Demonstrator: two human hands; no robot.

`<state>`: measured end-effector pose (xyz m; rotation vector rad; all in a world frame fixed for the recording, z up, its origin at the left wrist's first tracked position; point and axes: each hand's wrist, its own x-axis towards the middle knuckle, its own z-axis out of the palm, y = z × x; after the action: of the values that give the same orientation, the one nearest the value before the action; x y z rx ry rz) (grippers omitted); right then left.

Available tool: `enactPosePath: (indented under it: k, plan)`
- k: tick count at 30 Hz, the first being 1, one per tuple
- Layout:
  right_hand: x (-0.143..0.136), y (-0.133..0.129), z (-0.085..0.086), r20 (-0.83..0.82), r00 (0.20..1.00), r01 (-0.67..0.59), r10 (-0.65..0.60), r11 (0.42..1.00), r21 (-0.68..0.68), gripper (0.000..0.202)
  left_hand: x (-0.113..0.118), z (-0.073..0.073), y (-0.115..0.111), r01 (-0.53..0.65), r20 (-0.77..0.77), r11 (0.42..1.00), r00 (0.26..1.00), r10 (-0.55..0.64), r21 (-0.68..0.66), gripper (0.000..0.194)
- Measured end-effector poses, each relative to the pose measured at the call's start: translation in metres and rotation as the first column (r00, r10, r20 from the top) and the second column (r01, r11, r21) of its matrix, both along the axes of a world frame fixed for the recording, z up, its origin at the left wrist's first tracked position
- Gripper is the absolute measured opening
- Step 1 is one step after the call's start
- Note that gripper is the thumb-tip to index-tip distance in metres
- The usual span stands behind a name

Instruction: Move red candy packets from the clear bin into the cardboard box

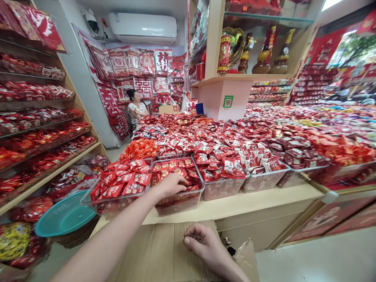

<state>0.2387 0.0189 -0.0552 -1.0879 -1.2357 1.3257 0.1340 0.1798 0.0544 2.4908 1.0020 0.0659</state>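
Observation:
My left hand (pixel 172 185) reaches over a clear plastic bin (pixel 179 204) of small red wrapped packets with gold print. Its fingers are stretched forward and down, touching the packets, and I see none gripped. My right hand (pixel 203 243) is loosely curled above a brown cardboard box (pixel 155 250), with no object visible in it. Left of my left hand stands another clear bin (pixel 113 203), heaped with red packets (pixel 129 178). To the right, a third clear bin (pixel 221 190) holds red and white packets (pixel 233 166).
Many more bins of packets cover the wooden counter (pixel 246 199). A teal basin (pixel 69 213) sits low at left, beside shelves (pixel 38 147) full of red goods. A pillar (pixel 221 98) rises from the counter. A person (pixel 136 109) sits at the back.

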Motion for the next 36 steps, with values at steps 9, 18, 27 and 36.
enactPosePath:
  k: [9,18,27,36]
  plan:
    - [0.001,0.0,0.004,0.015,1.0,-0.004,0.004,1.0,-0.002,0.011,-0.014,0.011,0.0,0.066,-0.091,0.998,0.994,-0.064,0.024,0.027]
    - [0.004,-0.001,0.008,0.107,0.994,0.001,-0.008,0.998,0.057,0.014,-0.01,0.017,0.0,0.122,-0.187,0.99,0.977,-0.106,0.074,0.027]
    - [0.041,0.088,0.112,0.925,0.262,-0.308,-0.274,0.885,0.35,0.025,-0.024,0.005,0.007,0.142,-0.228,0.986,0.966,-0.119,0.087,0.018]
    - [0.029,0.117,0.123,0.992,-0.056,-0.399,-0.114,0.913,0.082,0.023,-0.026,0.003,0.004,0.114,-0.263,0.989,0.961,-0.086,0.093,0.019]
